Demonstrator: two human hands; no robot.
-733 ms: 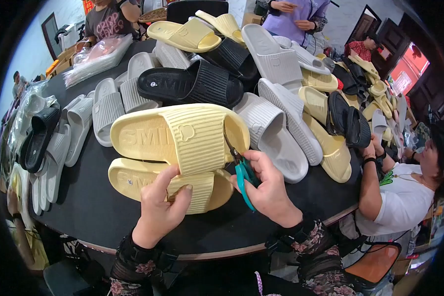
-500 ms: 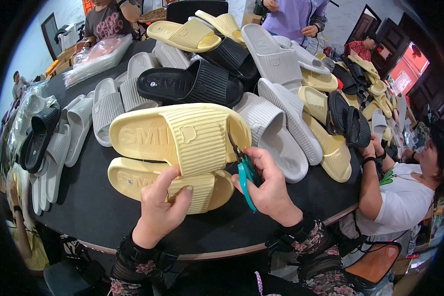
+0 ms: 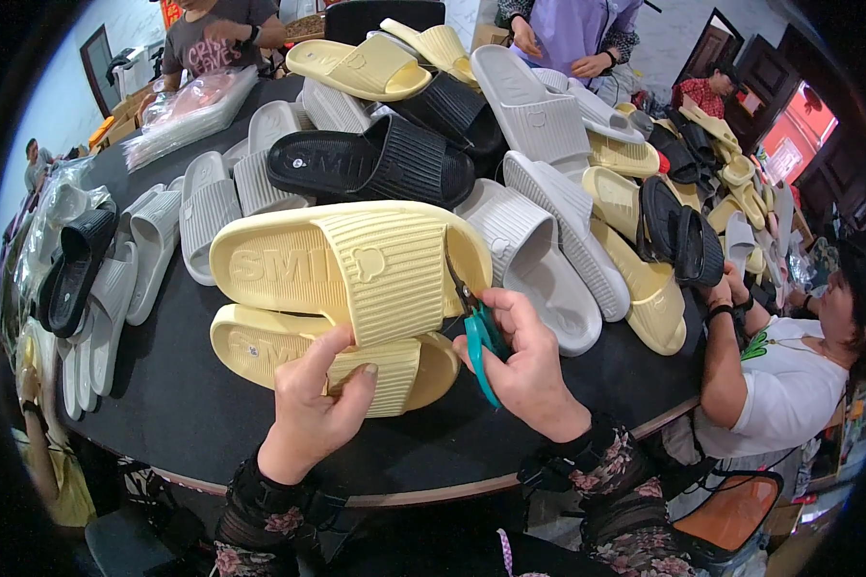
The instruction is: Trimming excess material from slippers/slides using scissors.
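Two yellow slide slippers lie one beyond the other, toes to the right: the upper slipper (image 3: 394,281) partly overlaps the lower slipper (image 3: 391,387). My left hand (image 3: 310,409) grips the pair at the straps, its thumb on the lower strap and its index finger at the gap between them. In my right hand (image 3: 534,375) is a pair of scissors (image 3: 482,348) with teal handles. Their dark blades point up along the toe-side edge of the upper strap and touch or nearly touch it. Whether the blades are cutting anything is too small to tell.
A black slipper (image 3: 370,163) and grey slippers (image 3: 534,264) lie heaped beyond the pair on the black table (image 3: 192,385). More grey slippers (image 3: 156,236) are at the left, near clear plastic bags (image 3: 197,111). A co-worker (image 3: 765,365) handles black slippers at the right.
The scissors and right hand have turned very slightly; the slippers have barely shifted left. Across the table, the co-workers' hands have moved.
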